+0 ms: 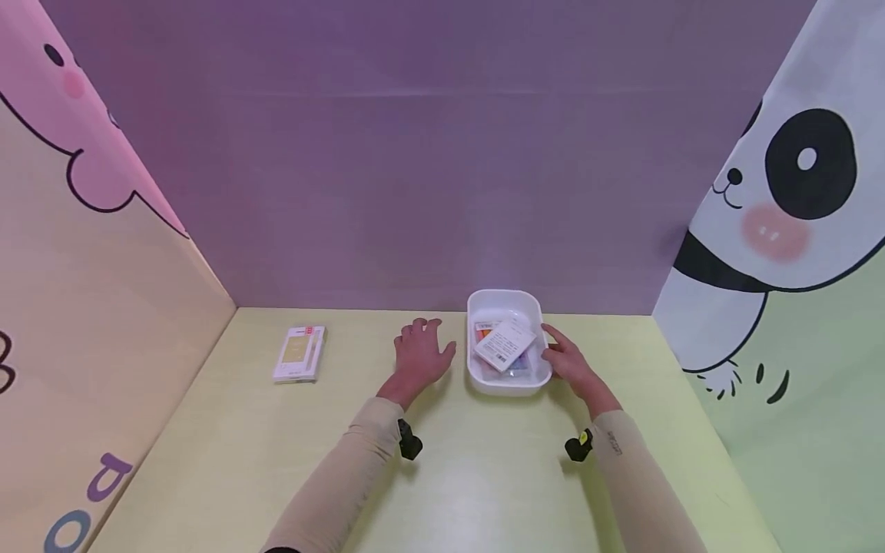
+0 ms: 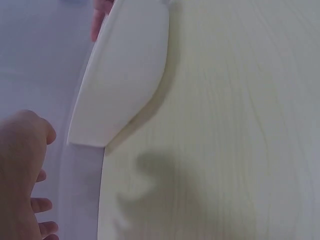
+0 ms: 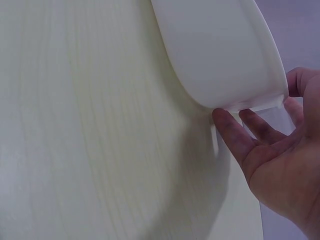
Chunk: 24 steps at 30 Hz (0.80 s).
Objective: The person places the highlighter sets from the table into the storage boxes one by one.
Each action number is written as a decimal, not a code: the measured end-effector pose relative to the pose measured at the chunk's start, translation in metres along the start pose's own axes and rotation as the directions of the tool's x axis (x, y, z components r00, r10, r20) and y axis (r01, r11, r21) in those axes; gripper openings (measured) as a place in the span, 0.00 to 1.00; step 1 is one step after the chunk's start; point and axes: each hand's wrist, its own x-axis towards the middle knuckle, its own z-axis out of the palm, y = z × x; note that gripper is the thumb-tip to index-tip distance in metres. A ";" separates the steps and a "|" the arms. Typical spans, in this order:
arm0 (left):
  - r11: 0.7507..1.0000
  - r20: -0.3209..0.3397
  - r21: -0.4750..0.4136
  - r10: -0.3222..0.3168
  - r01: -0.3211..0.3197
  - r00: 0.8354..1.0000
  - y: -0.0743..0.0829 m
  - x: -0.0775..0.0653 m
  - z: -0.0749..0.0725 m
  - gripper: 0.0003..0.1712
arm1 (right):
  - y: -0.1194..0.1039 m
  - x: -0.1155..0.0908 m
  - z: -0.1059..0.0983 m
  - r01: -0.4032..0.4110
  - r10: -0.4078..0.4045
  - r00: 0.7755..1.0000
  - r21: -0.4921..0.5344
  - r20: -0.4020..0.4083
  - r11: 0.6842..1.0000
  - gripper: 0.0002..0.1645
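Note:
A white plastic tub [image 1: 508, 388] stands on the table near the back wall. Inside it, a white printed packet [image 1: 505, 344] lies over a colourful clear-wrapped packet [image 1: 487, 328]. My right hand [image 1: 570, 365] touches the tub's right side with its fingertips [image 3: 227, 125] against the outer wall. To the left of the tub, my left hand [image 1: 420, 355] is held apart from it, fingers spread and holding nothing. In the left wrist view, the left hand [image 2: 22, 170] shows beside the tub with a gap between them.
Further left on the table [image 1: 228, 461] lies a white flat box [image 1: 299, 354] with a yellow square on its front. A purple wall [image 1: 442, 192] closes off the back. Side panels with cartoon animals stand at left and right.

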 end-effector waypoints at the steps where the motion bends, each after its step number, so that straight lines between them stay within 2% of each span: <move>1: 1.000 0.002 0.005 -0.006 0.006 1.000 -0.004 -0.001 0.000 0.32 | 0.000 -0.001 0.000 -0.001 0.001 1.000 0.000 0.001 1.000 0.40; 9: 0.998 0.033 0.016 -0.060 0.059 0.998 -0.037 -0.016 -0.006 0.31 | 0.004 -0.006 0.002 -0.012 0.012 1.000 -0.001 0.006 1.000 0.40; 15: 0.998 0.003 0.021 -0.062 0.062 0.998 -0.056 -0.020 -0.012 0.31 | 0.000 -0.006 -0.001 -0.008 0.008 1.000 0.007 0.001 1.000 0.39; 24: 0.997 -0.024 0.009 -0.072 0.072 0.997 -0.087 -0.033 -0.019 0.30 | -0.001 -0.005 0.001 -0.017 0.017 1.000 0.018 0.001 1.000 0.40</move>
